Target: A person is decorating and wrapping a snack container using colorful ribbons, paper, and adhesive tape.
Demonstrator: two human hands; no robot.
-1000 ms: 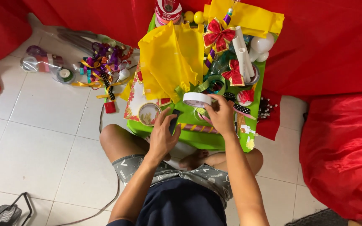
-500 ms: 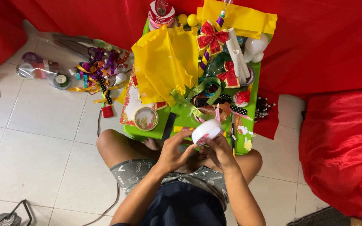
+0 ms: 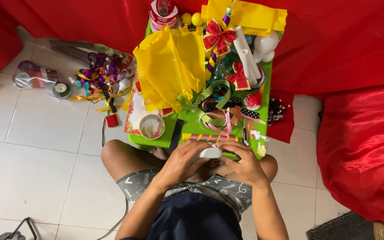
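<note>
Both my hands meet over my lap around a white roll of tape. My left hand covers its left side and my right hand grips its right side. The roll sits just below the near edge of a green board resting in front of my crossed legs. On the board lie yellow sheets, red bows, a green glitter ribbon, pink ribbon and a round patterned tape roll.
A heap of coloured ribbons and a clear bag with spools lie on the white tile floor to the left. Red cloth covers the right and back. White rolled tubes and a large tape roll sit at the board's far end.
My hands lifted the white tape roll off the board and drew it back toward my lap, closing together around it.
</note>
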